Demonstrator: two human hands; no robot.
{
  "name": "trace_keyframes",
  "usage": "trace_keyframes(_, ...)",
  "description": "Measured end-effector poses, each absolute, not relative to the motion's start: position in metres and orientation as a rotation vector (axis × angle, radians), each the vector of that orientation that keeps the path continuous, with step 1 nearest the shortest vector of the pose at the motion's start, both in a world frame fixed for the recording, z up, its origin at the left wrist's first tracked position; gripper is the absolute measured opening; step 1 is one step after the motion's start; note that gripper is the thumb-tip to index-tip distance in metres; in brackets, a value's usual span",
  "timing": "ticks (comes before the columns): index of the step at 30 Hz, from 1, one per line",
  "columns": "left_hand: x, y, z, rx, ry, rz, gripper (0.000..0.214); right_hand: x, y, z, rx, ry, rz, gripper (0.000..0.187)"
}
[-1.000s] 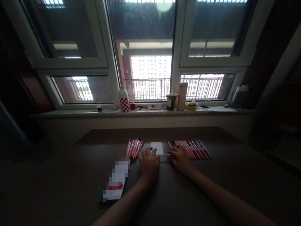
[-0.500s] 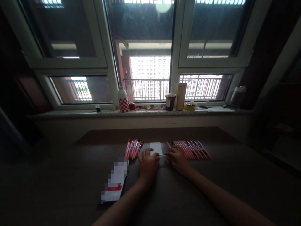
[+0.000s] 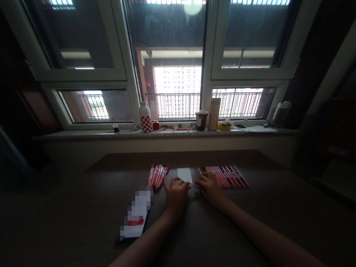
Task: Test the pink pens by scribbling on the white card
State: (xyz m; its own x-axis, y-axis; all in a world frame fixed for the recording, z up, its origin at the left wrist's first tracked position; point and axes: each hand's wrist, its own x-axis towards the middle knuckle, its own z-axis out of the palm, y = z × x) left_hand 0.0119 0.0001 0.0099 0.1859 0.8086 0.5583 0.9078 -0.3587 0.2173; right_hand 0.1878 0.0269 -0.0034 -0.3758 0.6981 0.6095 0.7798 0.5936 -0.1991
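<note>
My left hand (image 3: 175, 194) and my right hand (image 3: 208, 187) rest on a dark table (image 3: 250, 222), fingertips almost meeting. Between them they pinch a thin pale pen-like stick (image 3: 193, 184), which is mostly hidden. Just beyond the fingers lies a small white card (image 3: 184, 174). A bunch of several red and pink pens (image 3: 158, 174) lies left of the card. A longer row of the same pens (image 3: 226, 176) lies to the right, touching my right hand.
A flat white and red package (image 3: 137, 217) lies left of my left forearm. On the window sill (image 3: 83, 134) stand a red-checked white bottle (image 3: 145, 116), a dark cup (image 3: 201, 119), a tall beige flask (image 3: 214, 113), a yellow roll (image 3: 224, 125) and papers.
My two hands have drawn closer together, and the gap between their fingertips over the thin stick has nearly shut. The camera tipped slightly.
</note>
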Motion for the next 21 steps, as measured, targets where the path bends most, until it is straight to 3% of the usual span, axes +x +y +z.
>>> trace_keyframes(21,0.0149,-0.0056,0.0178,-2.21,-1.767,-0.777,0.026,0.1818,0.0219,-0.0005,-1.183,-2.124,-0.175,0.013)
